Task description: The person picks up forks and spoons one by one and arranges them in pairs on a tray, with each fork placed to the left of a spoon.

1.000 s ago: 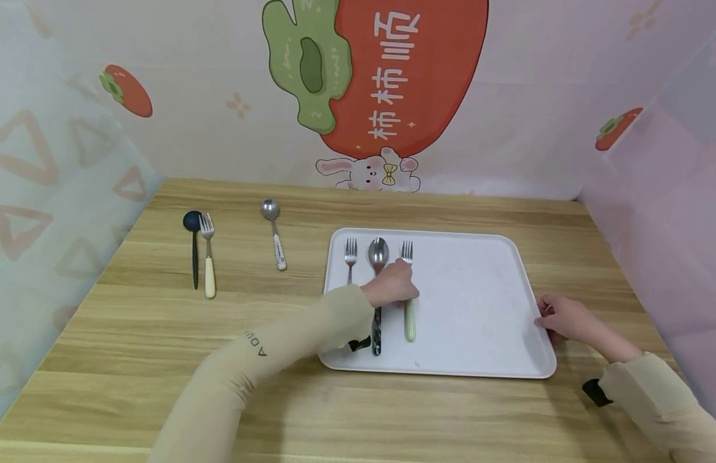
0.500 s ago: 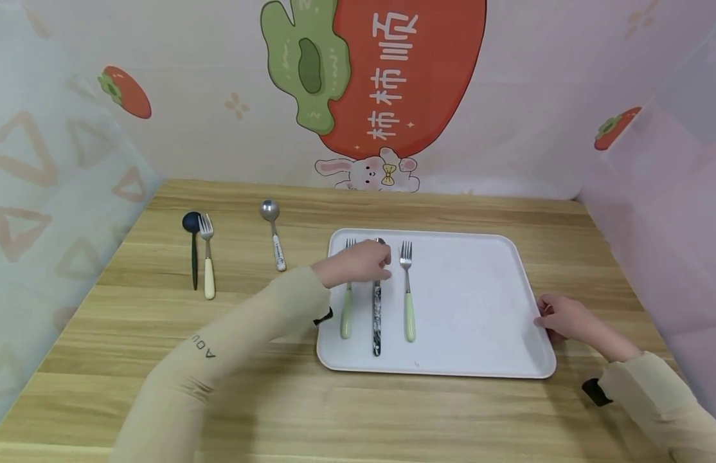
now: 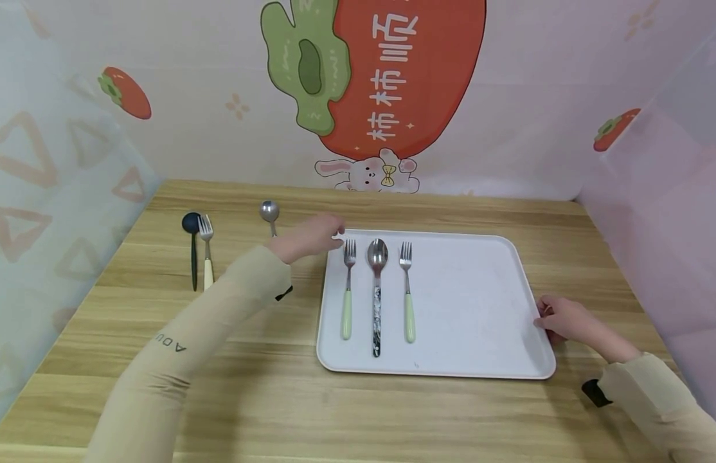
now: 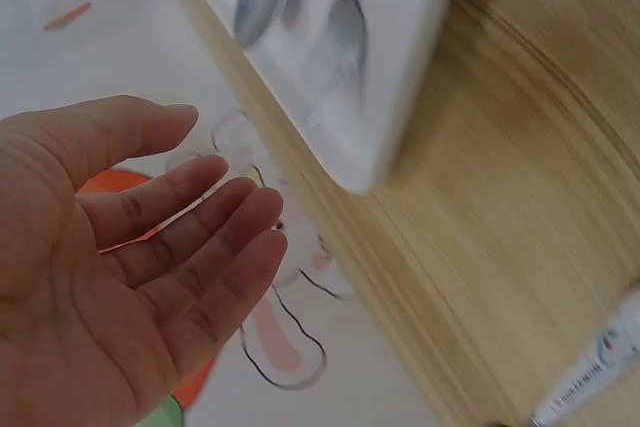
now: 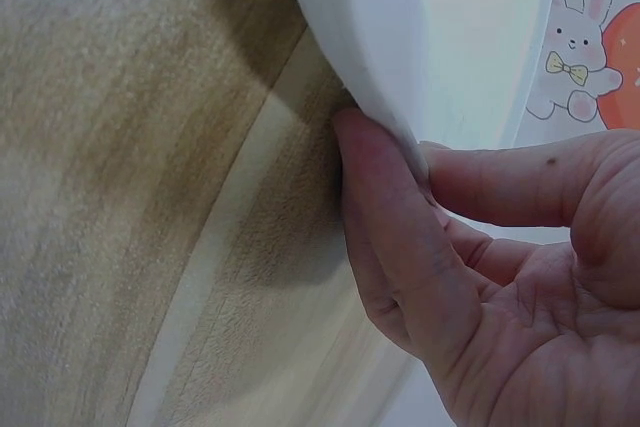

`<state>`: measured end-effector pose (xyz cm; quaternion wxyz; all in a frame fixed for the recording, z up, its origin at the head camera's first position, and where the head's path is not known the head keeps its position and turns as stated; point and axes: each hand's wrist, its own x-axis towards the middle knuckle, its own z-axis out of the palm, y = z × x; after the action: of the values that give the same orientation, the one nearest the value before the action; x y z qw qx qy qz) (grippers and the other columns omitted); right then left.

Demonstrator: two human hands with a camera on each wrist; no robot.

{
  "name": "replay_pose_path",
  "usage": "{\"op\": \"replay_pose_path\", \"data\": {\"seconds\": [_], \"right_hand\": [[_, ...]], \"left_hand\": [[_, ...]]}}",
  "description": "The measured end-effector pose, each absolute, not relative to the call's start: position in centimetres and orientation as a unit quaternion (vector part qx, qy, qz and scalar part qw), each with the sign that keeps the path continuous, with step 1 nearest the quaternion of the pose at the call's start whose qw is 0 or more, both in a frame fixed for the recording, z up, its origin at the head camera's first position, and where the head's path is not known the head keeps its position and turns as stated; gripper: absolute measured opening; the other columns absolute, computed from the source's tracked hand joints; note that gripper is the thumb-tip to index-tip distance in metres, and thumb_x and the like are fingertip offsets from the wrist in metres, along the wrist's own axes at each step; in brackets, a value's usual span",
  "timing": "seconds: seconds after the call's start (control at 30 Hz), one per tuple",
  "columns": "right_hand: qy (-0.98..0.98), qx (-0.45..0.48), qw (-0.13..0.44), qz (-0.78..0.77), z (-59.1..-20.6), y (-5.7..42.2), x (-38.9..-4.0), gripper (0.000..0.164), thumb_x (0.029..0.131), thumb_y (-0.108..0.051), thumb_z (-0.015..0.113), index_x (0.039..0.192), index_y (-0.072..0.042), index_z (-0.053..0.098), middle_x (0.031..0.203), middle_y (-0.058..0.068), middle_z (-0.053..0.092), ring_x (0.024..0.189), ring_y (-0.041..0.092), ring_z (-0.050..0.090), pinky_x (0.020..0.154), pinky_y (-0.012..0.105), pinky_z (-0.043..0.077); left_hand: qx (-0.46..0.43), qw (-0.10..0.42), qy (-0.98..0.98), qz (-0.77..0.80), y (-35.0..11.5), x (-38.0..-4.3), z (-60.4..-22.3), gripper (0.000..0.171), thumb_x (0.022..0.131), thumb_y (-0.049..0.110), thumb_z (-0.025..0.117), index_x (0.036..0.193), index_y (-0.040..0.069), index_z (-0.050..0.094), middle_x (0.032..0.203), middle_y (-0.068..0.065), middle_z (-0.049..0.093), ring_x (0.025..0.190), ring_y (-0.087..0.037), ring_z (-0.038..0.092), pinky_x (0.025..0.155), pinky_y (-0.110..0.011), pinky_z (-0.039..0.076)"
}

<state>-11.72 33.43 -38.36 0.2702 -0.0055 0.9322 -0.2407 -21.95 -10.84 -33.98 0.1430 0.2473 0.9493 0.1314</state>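
A white tray [image 3: 468, 308] carries two green-handled forks, the left fork [image 3: 347, 315] and the right fork [image 3: 409, 315], with a large spoon [image 3: 377, 302] between them, its handle patterned in black and white. My left hand [image 3: 308, 236] is over the tray's far left corner, holding nothing. In the left wrist view that hand [image 4: 150, 257] shows its palm, fingers loosely extended and apart from the tray. At the tray's right edge my right hand [image 3: 566, 318] pinches the rim. Thumb and fingers of the right hand [image 5: 470, 257] sit on either side of the rim in the right wrist view.
Left of the tray lie a black spoon [image 3: 193, 251], a cream-handled fork [image 3: 207, 247] close beside it, and a small spoon [image 3: 269, 211] partly hidden by my left hand. The wooden table [image 3: 358, 418] meets a patterned wall covering [image 3: 190, 128] at the back.
My left hand has moved off the right fork, leftward across the tray to its far left corner. The forks and large spoon stay in place. My right hand has kept its hold on the rim.
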Motion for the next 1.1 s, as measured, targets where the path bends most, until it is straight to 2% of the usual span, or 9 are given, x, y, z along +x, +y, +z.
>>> {"op": "replay_pose_path", "data": {"seconds": [0.33, 0.57, 1.1], "right_hand": [[0.933, -0.004, 0.27, -0.239, -38.5, 33.5, -11.8, 0.015, 0.085, -0.006, 0.056, 0.087, 0.004, 0.046, 0.078, 0.012, 0.052, 0.06, 0.014, 0.055, 0.054, 0.032, 0.051], [0.932, -0.003, 0.269, -0.244, -38.5, 33.5, -11.8, 0.014, 0.084, -0.006, 0.057, 0.087, 0.004, 0.046, 0.078, 0.013, 0.052, 0.06, 0.014, 0.056, 0.054, 0.032, 0.051], [0.93, -0.003, 0.272, -0.248, -38.4, 33.4, -11.7, 0.014, 0.084, -0.005, 0.056, 0.086, 0.005, 0.046, 0.078, 0.012, 0.053, 0.059, 0.015, 0.056, 0.053, 0.032, 0.051]], "left_hand": [[0.223, 0.121, 0.957, 0.144, -14.6, -23.2, -34.3, 0.027, 0.085, 0.01, 0.055, 0.106, -0.007, 0.055, 0.104, -0.019, 0.06, 0.095, -0.028, 0.056, 0.084, -0.04, 0.045], [0.184, 0.134, 0.962, 0.15, -16.3, -23.8, -34.8, 0.029, 0.087, 0.011, 0.053, 0.111, -0.007, 0.053, 0.106, -0.02, 0.059, 0.095, -0.03, 0.056, 0.082, -0.041, 0.046], [0.09, 0.151, 0.968, 0.181, -19.7, -24.4, -36.0, 0.037, 0.09, 0.011, 0.048, 0.119, -0.012, 0.046, 0.117, -0.029, 0.05, 0.103, -0.037, 0.051, 0.087, -0.047, 0.043]]}}
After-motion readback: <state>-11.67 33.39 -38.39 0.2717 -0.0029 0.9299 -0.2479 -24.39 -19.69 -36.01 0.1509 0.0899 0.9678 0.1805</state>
